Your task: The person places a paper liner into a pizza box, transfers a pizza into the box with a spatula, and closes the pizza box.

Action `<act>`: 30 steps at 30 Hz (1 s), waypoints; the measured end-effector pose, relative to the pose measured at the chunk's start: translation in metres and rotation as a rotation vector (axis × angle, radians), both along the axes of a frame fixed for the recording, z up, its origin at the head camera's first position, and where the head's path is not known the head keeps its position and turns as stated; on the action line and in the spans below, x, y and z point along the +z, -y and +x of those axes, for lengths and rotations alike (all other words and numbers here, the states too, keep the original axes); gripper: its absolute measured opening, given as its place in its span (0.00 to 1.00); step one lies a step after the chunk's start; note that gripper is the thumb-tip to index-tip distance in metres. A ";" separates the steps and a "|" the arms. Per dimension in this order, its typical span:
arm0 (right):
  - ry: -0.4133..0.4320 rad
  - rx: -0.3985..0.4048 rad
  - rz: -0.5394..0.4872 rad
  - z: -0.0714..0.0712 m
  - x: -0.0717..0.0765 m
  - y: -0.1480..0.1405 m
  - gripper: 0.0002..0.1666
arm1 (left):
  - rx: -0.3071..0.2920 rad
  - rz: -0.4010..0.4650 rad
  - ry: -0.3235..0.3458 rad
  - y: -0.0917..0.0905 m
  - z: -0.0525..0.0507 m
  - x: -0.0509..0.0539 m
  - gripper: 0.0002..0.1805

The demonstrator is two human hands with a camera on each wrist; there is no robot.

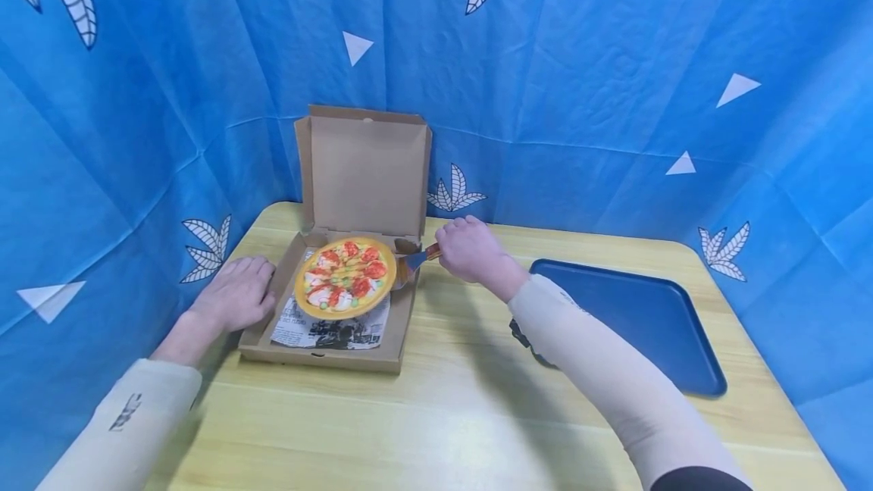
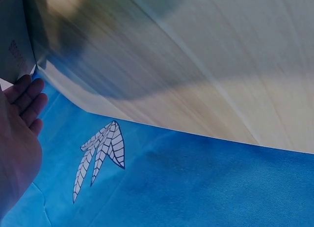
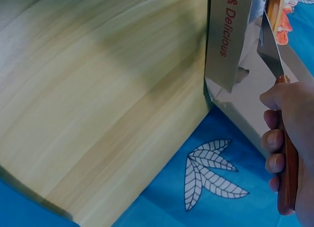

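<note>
My right hand (image 1: 470, 252) grips the wooden handle (image 3: 289, 173) of a pizza server, thumb along its top. The server's metal blade (image 3: 269, 47) reaches over the right wall of a cardboard pizza box (image 1: 320, 358) and under the edge of a pizza (image 1: 344, 279) with red and white toppings. The pizza looks tilted and sits over newsprint-patterned paper (image 1: 293, 332) in the box; whether it touches the paper I cannot tell. My left hand (image 1: 235, 294) rests at the box's left wall, its fingers extended and loosely bent, holding nothing.
The box's lid (image 1: 368, 173) stands upright at the back, near a blue curtain (image 1: 580, 82). Right of the box, a dark blue tray (image 1: 634, 324) lies on the wooden table (image 1: 436, 430), partly hidden behind my right forearm. A small black part (image 1: 518, 333) shows at the tray's left edge.
</note>
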State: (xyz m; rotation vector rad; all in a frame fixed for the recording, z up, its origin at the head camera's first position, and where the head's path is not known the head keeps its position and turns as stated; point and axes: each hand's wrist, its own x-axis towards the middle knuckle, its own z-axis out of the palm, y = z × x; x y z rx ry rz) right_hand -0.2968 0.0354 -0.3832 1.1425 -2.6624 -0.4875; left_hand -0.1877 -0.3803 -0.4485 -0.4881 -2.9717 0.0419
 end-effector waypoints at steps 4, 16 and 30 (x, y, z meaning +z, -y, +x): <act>-0.016 0.011 0.035 -0.001 -0.001 0.008 0.13 | 0.005 -0.006 0.001 0.000 0.001 0.002 0.22; -0.045 0.028 0.068 0.002 -0.005 0.024 0.12 | 0.019 -0.016 0.020 -0.002 0.002 0.003 0.23; -0.036 -0.008 0.134 0.004 -0.011 0.034 0.13 | 0.024 -0.026 0.013 -0.002 0.002 0.002 0.23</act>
